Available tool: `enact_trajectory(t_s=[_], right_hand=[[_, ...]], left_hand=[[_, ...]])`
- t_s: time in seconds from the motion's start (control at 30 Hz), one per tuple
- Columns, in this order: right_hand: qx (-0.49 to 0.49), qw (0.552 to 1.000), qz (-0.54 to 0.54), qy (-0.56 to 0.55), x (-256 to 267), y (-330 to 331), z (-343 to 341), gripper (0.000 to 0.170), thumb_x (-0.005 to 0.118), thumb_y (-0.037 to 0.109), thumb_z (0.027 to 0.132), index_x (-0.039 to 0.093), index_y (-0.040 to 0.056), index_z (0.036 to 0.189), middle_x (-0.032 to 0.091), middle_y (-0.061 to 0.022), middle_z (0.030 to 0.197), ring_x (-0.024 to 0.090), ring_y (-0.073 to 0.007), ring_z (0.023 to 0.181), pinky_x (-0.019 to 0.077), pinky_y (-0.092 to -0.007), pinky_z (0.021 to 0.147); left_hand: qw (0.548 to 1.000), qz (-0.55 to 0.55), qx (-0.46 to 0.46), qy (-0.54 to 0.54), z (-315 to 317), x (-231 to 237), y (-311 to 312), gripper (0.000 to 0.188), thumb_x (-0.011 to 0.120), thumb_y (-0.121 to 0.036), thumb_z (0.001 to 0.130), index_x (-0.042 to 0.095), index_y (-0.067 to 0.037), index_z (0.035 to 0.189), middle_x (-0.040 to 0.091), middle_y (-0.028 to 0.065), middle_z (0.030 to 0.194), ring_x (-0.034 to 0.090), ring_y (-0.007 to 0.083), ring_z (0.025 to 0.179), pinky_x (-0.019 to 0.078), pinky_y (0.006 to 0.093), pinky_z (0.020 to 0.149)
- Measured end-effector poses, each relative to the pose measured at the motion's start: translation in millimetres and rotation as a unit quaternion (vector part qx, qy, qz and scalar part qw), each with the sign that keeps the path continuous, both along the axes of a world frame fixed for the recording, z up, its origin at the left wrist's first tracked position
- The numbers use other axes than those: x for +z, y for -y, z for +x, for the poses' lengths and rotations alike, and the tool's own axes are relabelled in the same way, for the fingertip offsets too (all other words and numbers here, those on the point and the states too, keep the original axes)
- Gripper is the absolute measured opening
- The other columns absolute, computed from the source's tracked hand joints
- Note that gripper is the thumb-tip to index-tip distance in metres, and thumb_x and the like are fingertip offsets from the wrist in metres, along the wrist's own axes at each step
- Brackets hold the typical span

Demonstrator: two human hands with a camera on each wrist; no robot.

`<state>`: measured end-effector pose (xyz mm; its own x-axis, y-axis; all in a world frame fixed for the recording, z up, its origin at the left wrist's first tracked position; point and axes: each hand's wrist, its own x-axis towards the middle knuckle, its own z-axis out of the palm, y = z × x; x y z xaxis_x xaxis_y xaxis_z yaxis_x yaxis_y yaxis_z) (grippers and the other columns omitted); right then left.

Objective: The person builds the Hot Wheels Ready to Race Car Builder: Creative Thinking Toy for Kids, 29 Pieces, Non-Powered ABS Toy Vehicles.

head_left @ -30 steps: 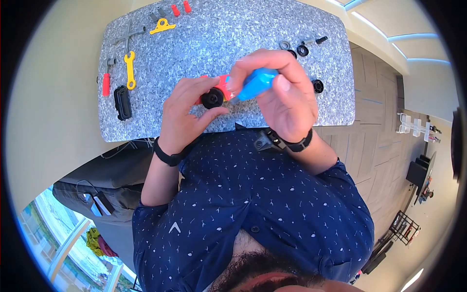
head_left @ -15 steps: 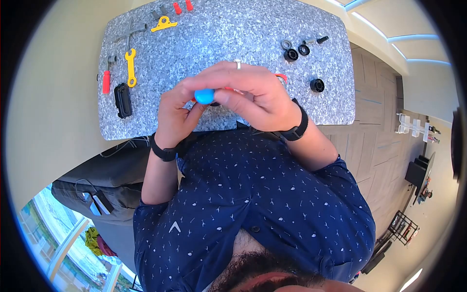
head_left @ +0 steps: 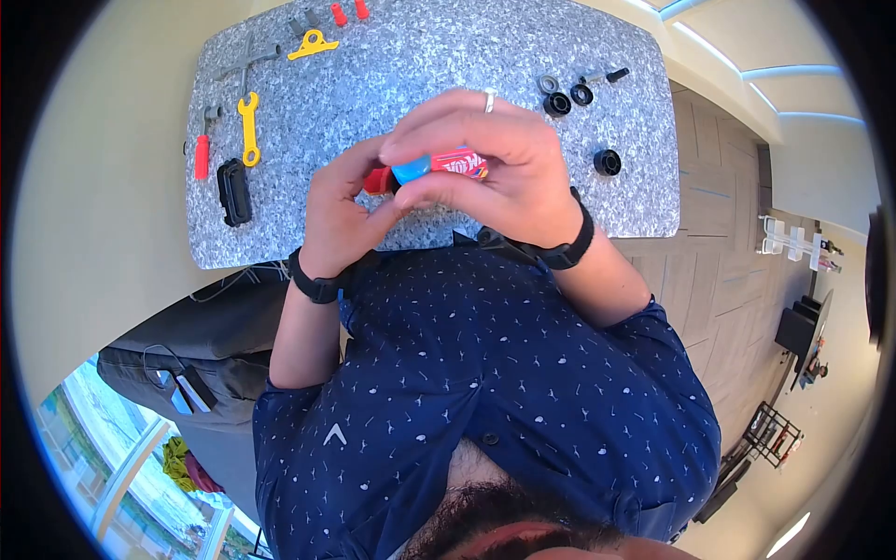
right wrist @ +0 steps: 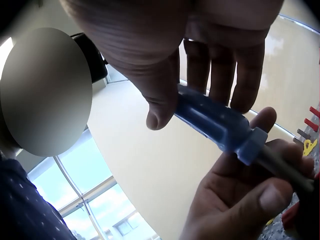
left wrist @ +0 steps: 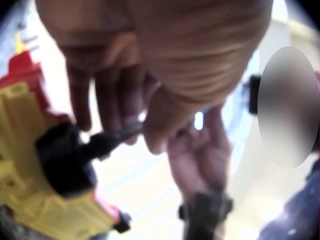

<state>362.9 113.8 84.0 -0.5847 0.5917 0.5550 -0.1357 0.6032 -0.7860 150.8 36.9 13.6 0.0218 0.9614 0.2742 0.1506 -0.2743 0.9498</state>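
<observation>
Sitting between hands (head_left: 343, 203) (head_left: 527, 177), blue screwdriver (right wrist: 214, 122)

left hand (head_left: 342, 213) and right hand (head_left: 525, 177) close together, both with curled fingers

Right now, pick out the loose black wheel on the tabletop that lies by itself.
It is the black wheel nearest the right edge of the tabletop; the other wheel lies bunched with a grey ring and a black ring.

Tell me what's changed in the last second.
The right hand has turned over and moved left, bringing the blue screwdriver closer to the left hand; it still grips the handle. The yellow wrench and loose black wheels stayed put.
</observation>
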Motion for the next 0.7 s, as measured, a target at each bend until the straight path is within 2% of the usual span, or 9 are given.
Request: enact_trajectory(t_s=[0.1, 0.2, 0.3, 0.4, 0.5, 0.6, 0.7], right_hand=[[-0.025, 0.999, -0.027, 0.036, 7.7, 5.9, -0.2, 0.035, 0.087, 0.003, 0.094, 0.082, 0.0052, 0.129, 0.079, -0.0154, 0.132, 0.077, -0.0237, 0.111, 0.0611, -0.0342, 0.092], [-0.004, 1.0, -0.007, 0.004, 8.4, 3.9, -3.6, 0.04, 0.09, 0.001, 0.091, 0.083, 0.0059, 0.13, 0.078, -0.0137, 0.13, 0.075, -0.0208, 0.107, 0.0598, -0.0325, 0.089], [0.035, 0.999, -0.018, 0.024, -0.7, 0.4, -2.3, 0.044, 0.094, 0.004, 0.089, 0.082, 0.0076, 0.131, 0.074, -0.0122, 0.135, 0.071, -0.0178, 0.102, 0.0573, -0.0309, 0.087], [0.013, 0.999, -0.011, 0.052, 1.0, 3.9, -1.9, 0.045, 0.093, 0.004, 0.089, 0.082, 0.0083, 0.133, 0.072, -0.0117, 0.139, 0.07, -0.0166, 0.097, 0.058, -0.0313, 0.085], [-0.025, 0.997, -0.048, 0.057, 5.2, 9.6, -4.1, 0.039, 0.092, 0.002, 0.089, 0.083, 0.0079, 0.127, 0.072, -0.0131, 0.144, 0.071, -0.0161, 0.094, 0.059, -0.0317, 0.082], [-0.019, 0.999, -0.044, 0.022, 10.3, 10.8, -7.8, 0.037, 0.096, 0.005, 0.087, 0.083, 0.0076, 0.121, 0.073, -0.012, 0.141, 0.071, -0.0152, 0.089, 0.0591, -0.031, 0.078], [0.005, 1.0, 0.009, 0.028, -5.1, 3.3, -7.7, 0.036, 0.097, 0.007, 0.086, 0.083, 0.007, 0.119, 0.077, -0.0115, 0.134, 0.073, -0.016, 0.091, 0.0588, -0.0296, 0.078]], left_hand=[[0.996, -0.038, -0.012, 0.074, 2.3, 0.4, -0.6, 0.037, 0.08, -0.002, 0.099, 0.075, -0.003, 0.136, 0.084, 0.0121, 0.111, 0.082, 0.0191, 0.1, 0.0618, 0.0331, 0.088], [0.994, -0.014, -0.081, -0.067, -22.0, -7.1, 2.7, 0.042, 0.078, -0.002, 0.101, 0.072, -0.001, 0.143, 0.083, 0.0105, 0.117, 0.079, 0.0174, 0.109, 0.0616, 0.033, 0.093], [0.988, -0.039, -0.135, -0.062, -32.4, -16.0, 3.4, 0.047, 0.077, -0.001, 0.102, 0.068, 0.001, 0.148, 0.081, 0.0105, 0.125, 0.078, 0.0181, 0.116, 0.0617, 0.0341, 0.099], [0.994, -0.039, -0.094, 0.043, -15.0, 0.5, 2.1, 0.049, 0.075, 0.001, 0.102, 0.066, 0.003, 0.149, 0.08, 0.0138, 0.128, 0.08, 0.0217, 0.116, 0.0624, 0.0358, 0.101], [0.99, -0.044, -0.09, 0.094, -11.8, -7.7, 0.2, 0.054, 0.074, 0.001, 0.101, 0.063, 0.002, 0.154, 0.077, 0.0155, 0.135, 0.078, 0.0234, 0.122, 0.0619, 0.0369, 0.104], [0.992, -0.07, -0.097, 0.037, -20.6, -8.5, 2.2, 0.056, 0.078, -0.003, 0.102, 0.062, 0.002, 0.155, 0.077, 0.0145, 0.135, 0.077, 0.0238, 0.124, 0.0623, 0.038, 0.105], [0.991, -0.03, -0.13, -0.015, -28.0, -19.3, 3.1, 0.056, 0.082, -0.005, 0.101, 0.063, 0.001, 0.154, 0.078, 0.0129, 0.132, 0.078, 0.0246, 0.123, 0.0629, 0.0381, 0.104]])
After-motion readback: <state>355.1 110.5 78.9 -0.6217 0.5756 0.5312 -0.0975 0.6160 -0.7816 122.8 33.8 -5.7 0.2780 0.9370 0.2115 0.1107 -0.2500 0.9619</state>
